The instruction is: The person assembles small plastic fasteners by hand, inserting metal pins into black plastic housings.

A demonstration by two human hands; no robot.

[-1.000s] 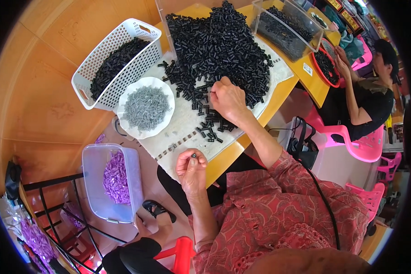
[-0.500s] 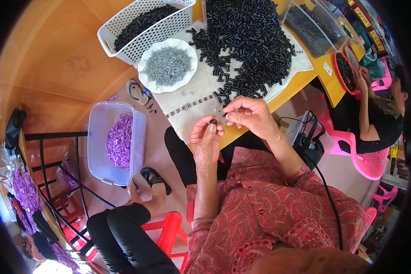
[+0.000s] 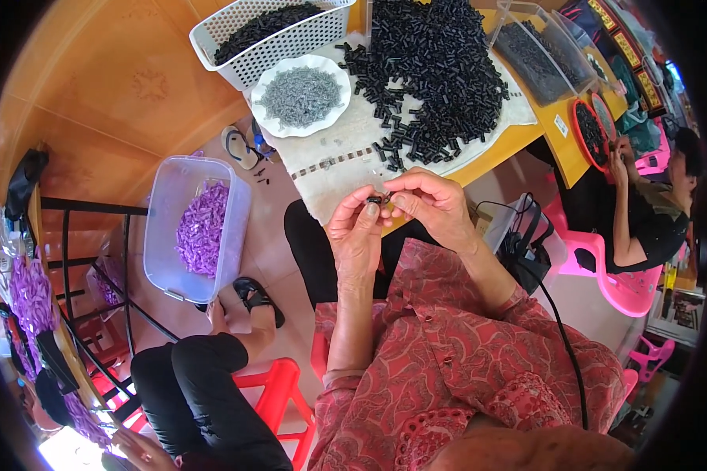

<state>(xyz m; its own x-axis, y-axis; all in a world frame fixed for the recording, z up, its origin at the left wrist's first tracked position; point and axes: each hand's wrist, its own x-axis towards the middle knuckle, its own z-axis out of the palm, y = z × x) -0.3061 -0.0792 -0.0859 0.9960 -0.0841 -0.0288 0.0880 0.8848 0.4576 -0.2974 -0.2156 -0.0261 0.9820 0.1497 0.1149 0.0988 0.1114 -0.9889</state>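
Observation:
Between thumb and fingers my left hand (image 3: 355, 228) pinches a small black tubular piece (image 3: 375, 199). Close beside it, my right hand (image 3: 436, 206) is pinched at the piece's right end; what its fingertips hold is too small to make out. Both hands are just off the near edge of the table, above my lap. Beyond them a big heap of similar black pieces (image 3: 440, 78) covers a white cloth (image 3: 322, 184). To its left, a scalloped white plate (image 3: 267, 119) carries many small clear grey pieces (image 3: 300, 96).
A perforated white basket (image 3: 271, 63) of black pieces stands at the back left, a clear bin (image 3: 542, 63) at the back right. On the floor is a translucent tub (image 3: 161, 235) with purple pieces. A co-worker (image 3: 644, 212) sits right; another person's legs (image 3: 204, 392) are at left.
My hands have come closer together, and the right fingertips now meet the black piece. It has tipped sideways in my left fingers. The whole view has shifted slightly.

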